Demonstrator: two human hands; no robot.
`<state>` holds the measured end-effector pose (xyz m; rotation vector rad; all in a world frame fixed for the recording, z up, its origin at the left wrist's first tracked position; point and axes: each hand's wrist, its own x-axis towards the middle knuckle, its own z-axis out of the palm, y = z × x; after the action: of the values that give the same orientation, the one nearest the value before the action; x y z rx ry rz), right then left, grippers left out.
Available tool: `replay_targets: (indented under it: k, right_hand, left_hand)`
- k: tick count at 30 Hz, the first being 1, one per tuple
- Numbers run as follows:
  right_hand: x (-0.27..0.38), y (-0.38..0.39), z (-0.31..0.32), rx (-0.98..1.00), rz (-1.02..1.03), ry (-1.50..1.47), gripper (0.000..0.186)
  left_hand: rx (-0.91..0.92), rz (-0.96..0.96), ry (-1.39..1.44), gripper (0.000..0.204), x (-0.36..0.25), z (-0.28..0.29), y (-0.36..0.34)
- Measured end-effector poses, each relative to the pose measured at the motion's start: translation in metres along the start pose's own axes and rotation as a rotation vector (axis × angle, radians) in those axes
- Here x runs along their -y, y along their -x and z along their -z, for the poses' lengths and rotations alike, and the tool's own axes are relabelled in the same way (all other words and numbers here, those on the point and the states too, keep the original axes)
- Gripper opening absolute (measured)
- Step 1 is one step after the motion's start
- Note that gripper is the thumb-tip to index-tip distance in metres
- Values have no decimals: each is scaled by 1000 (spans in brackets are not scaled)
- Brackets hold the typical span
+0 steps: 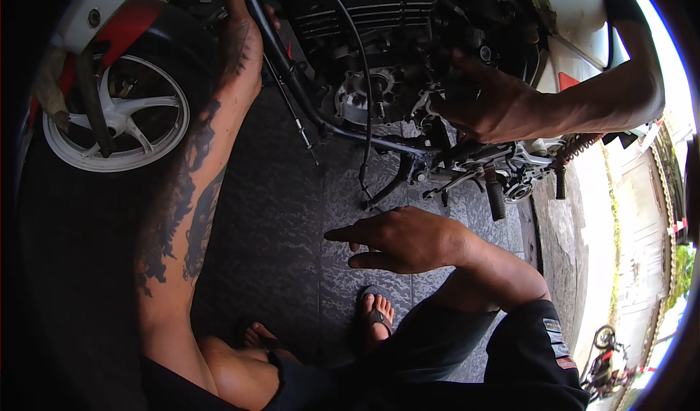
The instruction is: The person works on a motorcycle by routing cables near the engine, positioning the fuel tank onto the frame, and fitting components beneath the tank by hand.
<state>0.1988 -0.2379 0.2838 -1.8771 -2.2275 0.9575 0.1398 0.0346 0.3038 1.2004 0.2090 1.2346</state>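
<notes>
My left hand [244, 35], at the end of my tattooed forearm, is wrapped round a black frame tube [273, 46] at the front of a motorcycle, beside its engine [364, 21]. My right hand [397, 239] hangs above the tiled floor below the bike, fingers apart and loosely bent, holding nothing. A co-worker's hand [496, 105] reaches in from the upper right to the engine's lower side, its fingertips partly hidden among dark parts. A loose cable [354, 32] runs down past the engine cover.
The front wheel [117, 123] with white spokes is at upper left. Footpegs and pedals [496, 196] stick out below the engine. My sandalled feet stand on the dark tiles [277, 207]. Another motorcycle [605, 360] is outside at lower right, beyond a pale sunlit strip.
</notes>
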Motion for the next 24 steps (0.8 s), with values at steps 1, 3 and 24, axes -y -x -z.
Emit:
replay_targets:
  k: [1,3,24]
  right_hand:
    - [0,0,0,4,-2,7,50]
    - [1,1,1,8,-5,13,50]
    - [2,1,1,17,-16,20,50]
  left_hand:
    - [-6,4,-1,56,1,0,0]
    - [-12,10,-4,56,2,-1,-1]
    - [-64,34,-10,55,6,-1,-2]
